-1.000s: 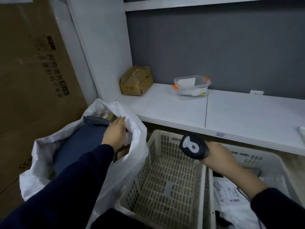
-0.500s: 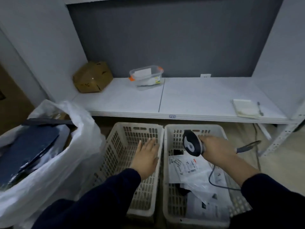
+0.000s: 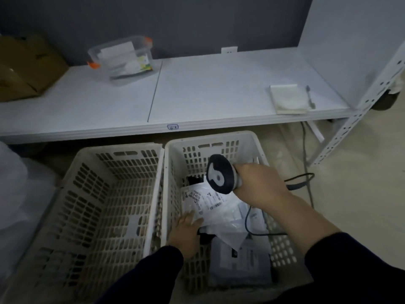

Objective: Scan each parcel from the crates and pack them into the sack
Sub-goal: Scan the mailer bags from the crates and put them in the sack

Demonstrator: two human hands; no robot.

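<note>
Two white slatted crates stand side by side on the floor below a shelf. The left crate (image 3: 92, 207) holds no parcels. The right crate (image 3: 219, 143) holds several parcels: a white bag with a printed label (image 3: 210, 205) on top and a grey bag (image 3: 241, 262) nearer me. My left hand (image 3: 186, 231) reaches into the right crate, its fingers lying on the near left edge of the white labelled parcel. My right hand (image 3: 260, 183) grips the handle of a dark barcode scanner (image 3: 219, 174) just above the labelled parcel. The white sack (image 3: 11, 194) shows only at the left edge.
A white shelf (image 3: 197, 95) runs across above the crates, bearing a cardboard box (image 3: 24, 69), a clear plastic tub with orange clips (image 3: 122, 58), and a notepad (image 3: 287, 97) with a pen (image 3: 310, 95). The scanner's cable (image 3: 252, 224) trails over the right crate. A perforated metal upright (image 3: 355, 119) stands at right.
My view has swung right, away from the sack. My left hand left the sack, crossed the left crate and now rests on the white parcel in the right crate. The scanner stays over that crate.
</note>
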